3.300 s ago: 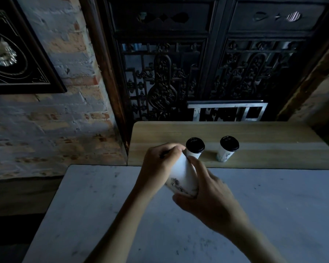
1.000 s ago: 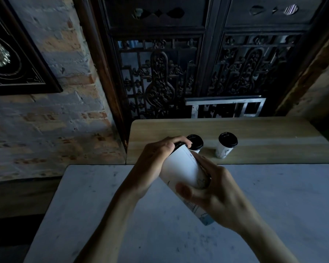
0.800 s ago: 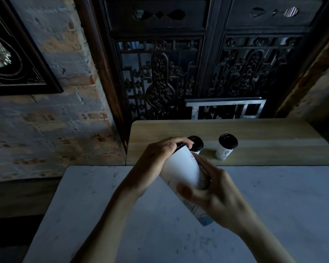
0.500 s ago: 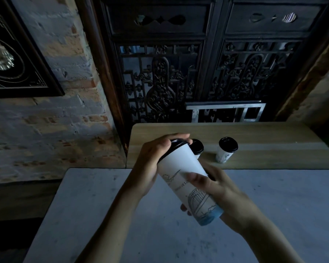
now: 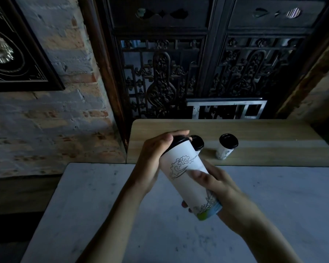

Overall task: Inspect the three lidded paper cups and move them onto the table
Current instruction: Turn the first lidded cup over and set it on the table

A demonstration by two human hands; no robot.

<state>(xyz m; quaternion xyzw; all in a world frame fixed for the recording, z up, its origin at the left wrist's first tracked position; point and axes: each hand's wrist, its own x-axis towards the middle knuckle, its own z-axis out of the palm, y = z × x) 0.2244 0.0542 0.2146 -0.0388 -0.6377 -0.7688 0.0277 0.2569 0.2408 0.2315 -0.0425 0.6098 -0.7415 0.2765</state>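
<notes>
A tall white paper cup with a black lid and a drawn cloud is held tilted above the grey table, lid away from me. My left hand wraps its lid end. My right hand grips its lower body, a thumb across the front. Two more lidded paper cups stand upright on the wooden bench behind: one is mostly hidden by the held cup, the other stands free to its right.
A brick wall runs along the left, with a dark framed picture. Behind the bench stand carved dark wooden screens and a metal frame. The grey table's left edge drops to a dark floor.
The cup has been turned in both hands, so its cloud drawing now faces me, and its base has swung down toward me. My right thumb has shifted across its front.
</notes>
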